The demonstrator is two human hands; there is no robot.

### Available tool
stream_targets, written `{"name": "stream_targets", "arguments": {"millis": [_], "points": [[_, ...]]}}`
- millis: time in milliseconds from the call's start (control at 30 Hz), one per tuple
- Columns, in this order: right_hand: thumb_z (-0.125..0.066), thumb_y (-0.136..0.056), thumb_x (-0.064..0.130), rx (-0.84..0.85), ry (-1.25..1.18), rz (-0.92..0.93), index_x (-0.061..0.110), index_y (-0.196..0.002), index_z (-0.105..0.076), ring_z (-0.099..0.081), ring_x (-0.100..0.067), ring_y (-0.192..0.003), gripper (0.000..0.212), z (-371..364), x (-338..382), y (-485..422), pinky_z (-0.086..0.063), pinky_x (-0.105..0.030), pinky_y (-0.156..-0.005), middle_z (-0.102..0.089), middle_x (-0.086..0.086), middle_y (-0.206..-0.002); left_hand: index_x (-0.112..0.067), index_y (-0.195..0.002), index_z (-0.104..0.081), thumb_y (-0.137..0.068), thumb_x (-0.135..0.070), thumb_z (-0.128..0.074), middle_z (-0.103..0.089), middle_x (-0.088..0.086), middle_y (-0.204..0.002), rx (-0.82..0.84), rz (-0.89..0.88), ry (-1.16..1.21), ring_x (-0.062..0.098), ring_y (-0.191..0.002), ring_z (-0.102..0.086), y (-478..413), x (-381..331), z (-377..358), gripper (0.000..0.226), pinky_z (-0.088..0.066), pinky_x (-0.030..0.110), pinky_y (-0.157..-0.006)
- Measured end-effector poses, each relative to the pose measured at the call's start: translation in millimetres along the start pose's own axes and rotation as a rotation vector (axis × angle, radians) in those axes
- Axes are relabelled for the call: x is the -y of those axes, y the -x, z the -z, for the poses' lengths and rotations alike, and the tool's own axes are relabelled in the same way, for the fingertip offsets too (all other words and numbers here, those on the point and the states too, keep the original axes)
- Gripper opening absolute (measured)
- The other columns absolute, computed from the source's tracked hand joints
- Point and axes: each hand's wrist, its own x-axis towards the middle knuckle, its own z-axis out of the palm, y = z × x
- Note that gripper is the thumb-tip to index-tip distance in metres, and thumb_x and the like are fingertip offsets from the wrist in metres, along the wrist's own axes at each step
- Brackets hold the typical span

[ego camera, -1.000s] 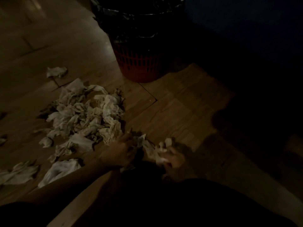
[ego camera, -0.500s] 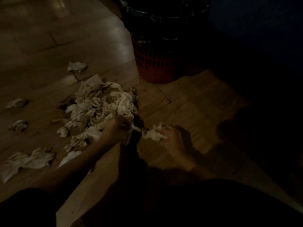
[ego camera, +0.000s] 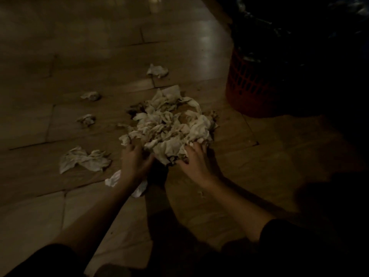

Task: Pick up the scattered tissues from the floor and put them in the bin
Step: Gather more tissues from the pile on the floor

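Crouching over the floor [ego camera: 249,176], we press both hands into the near edge of the tissue pile [ego camera: 169,128]: left hand [ego camera: 133,162] and right hand [ego camera: 194,160] spread, fingers curled into the paper, nothing lifted yet. The heap lies between us and the red bin [ego camera: 247,84], its long axis running from near left toward far right, roughly at the bin. Loose, light sheets could slip out of a wide scoop and fall short of the rim. Strays sit well apart at left, a crumpled pair [ego camera: 83,159] among them, and one tissue [ego camera: 115,179] under our left wrist is easily missed.
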Motion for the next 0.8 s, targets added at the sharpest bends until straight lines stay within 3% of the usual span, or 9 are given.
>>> {"name": "stream_targets", "arguments": {"millis": [67,167,233,333,467,667,733,800], "points": [[-0.066,-0.080,0.038,-0.033,0.102,0.048,0.013,-0.121,-0.051,-0.036,-0.031,-0.121,0.049,-7.4,0.9,2.5,-0.040,-0.040,-0.097,-0.044,-0.010,-0.130,-0.020,-0.113,-0.052,-0.077,-0.050,-0.062,-0.047,0.015,-0.120,0.090,0.078,0.002,0.035,-0.115,-0.040,8.3,-9.8,-9.8,0.048,-0.044,0.041,-0.083],[-0.064,-0.082,0.021,-0.113,0.141,0.103,0.013,-0.107,-0.059,-0.044,-0.033,-0.112,0.027,-7.8,4.3,-3.1,-0.044,-0.039,-0.087,-0.054,-0.011,-0.118,-0.025,-0.115,-0.049,-0.079,-0.034,-0.066,-0.039,0.016,-0.129,0.103,0.124,-0.052,0.037,-0.119,-0.035,10.1,-21.5,-16.6,0.040,-0.044,0.046,-0.090],[-0.059,-0.082,0.006,-0.119,0.064,0.117,0.009,-0.100,-0.064,-0.048,-0.036,-0.106,0.019,-4.3,1.9,-11.1,-0.044,-0.040,-0.081,-0.059,-0.014,-0.111,-0.017,-0.110,-0.053,-0.082,-0.019,-0.062,-0.043,0.017,-0.120,0.084,0.135,-0.054,0.037,-0.114,-0.038,4.1,-20.1,-16.9,0.030,-0.040,0.041,-0.082],[-0.056,-0.082,0.000,-0.110,-0.069,0.105,0.003,-0.100,-0.067,-0.055,-0.037,-0.099,0.021,5.9,-4.4,-22.3,-0.043,-0.033,-0.074,-0.063,-0.019,-0.105,-0.002,-0.088,-0.062,-0.077,0.000,-0.056,-0.055,0.021,-0.093,0.026,0.090,0.007,0.036,-0.091,-0.050,-8.9,-12.0,-8.4,0.012,-0.035,0.035,-0.064],[-0.055,-0.083,-0.005,-0.285,-0.171,0.018,-0.002,-0.102,-0.066,-0.058,-0.033,-0.097,0.022,36.5,-5.2,-26.7,-0.041,-0.028,-0.072,-0.065,-0.020,-0.105,0.007,-0.075,-0.062,-0.075,0.005,-0.056,-0.060,0.022,-0.070,-0.041,0.075,0.047,0.031,-0.062,-0.053,-17.8,-9.3,10.8,0.006,-0.028,0.028,-0.047],[-0.049,-0.081,-0.003,-0.531,-0.150,0.035,-0.002,-0.089,-0.068,-0.056,-0.036,-0.088,0.020,78.6,-13.9,-64.1,-0.040,-0.033,-0.067,-0.062,-0.023,-0.094,0.004,-0.081,-0.064,-0.077,0.000,-0.060,-0.062,0.022,-0.084,-0.149,-0.044,0.154,0.032,-0.076,-0.057,-32.3,-43.5,14.4,0.007,-0.034,0.029,-0.058],[-0.049,-0.083,-0.005,-0.506,-0.103,-0.022,0.000,-0.095,-0.067,-0.051,-0.038,-0.100,0.023,76.1,-19.3,-78.6,-0.035,-0.032,-0.073,-0.060,-0.022,-0.105,0.000,-0.077,-0.060,-0.078,-0.001,-0.057,-0.055,0.016,-0.086,-0.154,-0.069,0.197,0.030,-0.080,-0.052,-42.0,-57.7,8.1,0.003,-0.036,0.032,-0.062],[-0.047,-0.087,0.000,-0.360,-0.082,-0.063,0.004,-0.110,-0.062,-0.040,-0.038,-0.115,0.027,61.6,-22.9,-86.6,-0.030,-0.028,-0.082,-0.051,-0.019,-0.122,-0.007,-0.071,-0.050,-0.080,-0.004,-0.053,-0.047,0.011,-0.085,-0.149,-0.085,0.188,0.027,-0.082,-0.044,-48.1,-67.5,-0.8,0.010,-0.034,0.034,-0.064]]}}
